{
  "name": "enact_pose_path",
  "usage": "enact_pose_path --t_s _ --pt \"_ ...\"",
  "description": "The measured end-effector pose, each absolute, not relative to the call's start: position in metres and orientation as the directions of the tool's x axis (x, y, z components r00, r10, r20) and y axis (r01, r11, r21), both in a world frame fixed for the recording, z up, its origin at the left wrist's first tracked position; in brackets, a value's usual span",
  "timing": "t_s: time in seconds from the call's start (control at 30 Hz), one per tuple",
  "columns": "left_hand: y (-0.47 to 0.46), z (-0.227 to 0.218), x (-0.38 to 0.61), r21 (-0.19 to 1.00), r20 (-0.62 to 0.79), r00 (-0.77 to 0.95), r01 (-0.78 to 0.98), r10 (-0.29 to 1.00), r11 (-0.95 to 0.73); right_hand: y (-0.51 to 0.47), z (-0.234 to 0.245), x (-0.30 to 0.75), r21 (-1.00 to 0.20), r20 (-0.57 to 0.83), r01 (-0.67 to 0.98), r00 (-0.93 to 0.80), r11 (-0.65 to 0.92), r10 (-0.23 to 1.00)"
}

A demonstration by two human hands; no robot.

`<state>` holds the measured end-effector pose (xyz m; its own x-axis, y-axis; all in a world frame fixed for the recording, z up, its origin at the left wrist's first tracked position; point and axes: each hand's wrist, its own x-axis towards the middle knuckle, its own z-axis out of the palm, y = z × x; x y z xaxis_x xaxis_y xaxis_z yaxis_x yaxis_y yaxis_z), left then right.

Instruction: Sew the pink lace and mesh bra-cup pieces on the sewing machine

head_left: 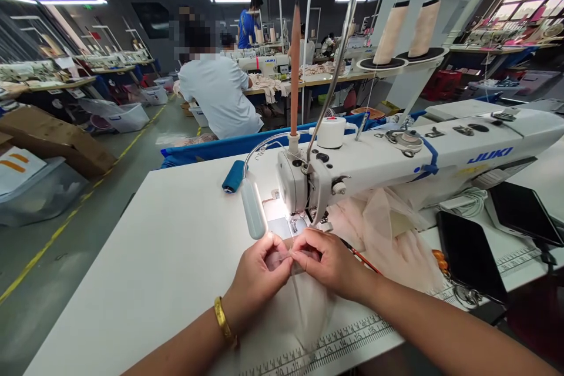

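Both my hands meet just in front of the needle area of a white sewing machine (pixel 379 155). Between thumb and fingers, my left hand (pixel 259 267) pinches a piece of sheer pale fabric (pixel 306 311). My right hand (pixel 332 261) pinches the same fabric close beside it, the fingertips nearly touching. The cloth hangs from the fingers toward the table's front edge. Under the machine arm lies more sheer peach fabric (pixel 388 235). A thin dark and red stick-like tool (pixel 361 255) rests by my right hand, partly hidden. The presser foot (pixel 294 224) is lit by a small lamp (pixel 253 208).
A teal thread spool (pixel 233 176) lies left of the machine head. Two dark phone-like devices (pixel 471 252) and a coiled white cable (pixel 465 200) sit at right. A ruler strip (pixel 348 343) runs along the front edge. Ahead, a person in a light shirt (pixel 215 94) sits.
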<state>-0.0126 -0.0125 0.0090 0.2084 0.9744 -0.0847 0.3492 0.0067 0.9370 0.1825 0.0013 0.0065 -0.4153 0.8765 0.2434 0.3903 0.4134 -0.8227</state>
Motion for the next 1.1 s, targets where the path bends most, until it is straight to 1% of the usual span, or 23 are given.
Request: enact_pose_path --t_s 0.07,0.17,0.3,0.43,0.6,0.8,0.97,1.1 --pt "-0.011 0.012 -0.012 0.941 -0.11 0.207 0.336 0.972 0.035 0.001 0.007 0.183 -0.819 0.25 0.382 -0.433 0.428 0.866" --pt "-0.01 0.017 -0.01 0.963 -0.143 0.236 0.259 0.961 0.08 0.0 0.007 0.184 -0.81 0.269 0.368 -0.458 0.457 0.847" --pt "-0.01 0.018 -0.009 0.978 -0.148 0.249 0.181 0.957 0.104 0.0 0.006 0.184 -0.796 0.278 0.387 -0.45 0.466 0.849" --pt "-0.01 0.013 -0.009 0.977 -0.152 0.219 0.183 0.964 0.113 0.001 0.003 0.181 -0.793 0.274 0.408 -0.424 0.453 0.863" --pt "-0.009 0.007 -0.009 0.965 -0.152 0.211 0.242 0.965 0.099 0.001 0.004 0.181 -0.798 0.288 0.392 -0.421 0.458 0.86" --pt "-0.009 0.008 -0.01 0.962 -0.173 0.232 0.247 0.957 0.115 0.0 0.004 0.182 -0.789 0.312 0.38 -0.428 0.482 0.848" --pt "-0.009 0.01 -0.012 0.959 -0.187 0.259 0.257 0.948 0.119 0.0 0.0 0.182 -0.75 0.362 0.385 -0.44 0.537 0.822" --pt "-0.009 0.009 -0.012 0.968 -0.194 0.276 0.207 0.941 0.139 0.0 -0.001 0.183 -0.712 0.396 0.399 -0.451 0.578 0.8"
